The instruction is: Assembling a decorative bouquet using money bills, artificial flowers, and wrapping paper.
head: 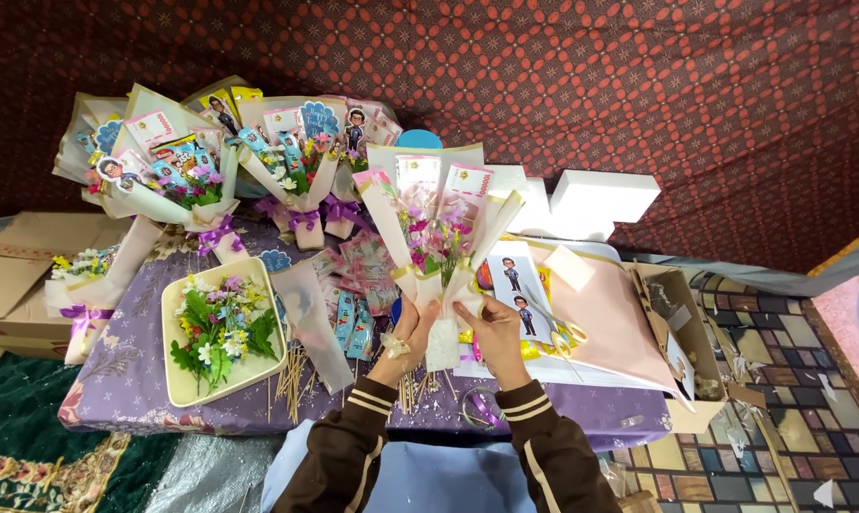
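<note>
Cream paper-wrapped bouquet of small flowers and banknotes point(436, 249): we grip its stem, left hand point(412, 330) and right hand point(486, 330) both closed round it, above purple tablecloth point(135, 370).

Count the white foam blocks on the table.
2 white foam blocks: one at the table's far right edge, another just left of it behind the held bouquet, partly hidden; more may be covered.

Flat brown cardboard box point(30, 261) at left edge of frame, beside the table. Open brown cardboard box point(688, 356) right of centre, scraps inside. Two white rectangular boxes point(602, 198) upper centre-right. Blue snack packets point(352, 323) lying mid-table, more packets tucked in bouquets upper left. White card with two cartoon figure stickers point(518, 285) just right of centre.
</note>
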